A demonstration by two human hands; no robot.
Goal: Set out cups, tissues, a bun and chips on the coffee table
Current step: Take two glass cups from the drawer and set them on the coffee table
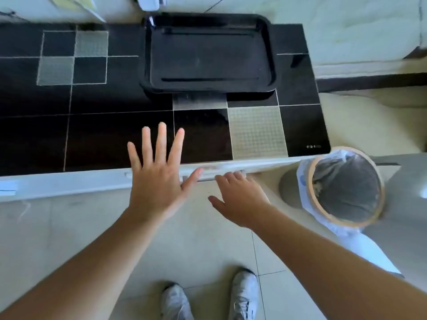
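Note:
A black glass coffee table [104, 135] with pale checkered squares fills the upper view. On its far right part lies an empty black tray [209, 54]. My left hand [157, 174] hovers over the table's near white edge, fingers spread and straight, holding nothing. My right hand [240, 199] reaches lower, its fingertips at a handle on the table's white front [69, 183], fingers slightly bent. No cups, tissues, bun or chips are in view.
A round bin [346, 188] lined with a white plastic bag stands on the floor by the table's right corner. A pale sofa [346, 31] lies beyond the table. My two grey shoes [245, 294] stand on beige floor tiles.

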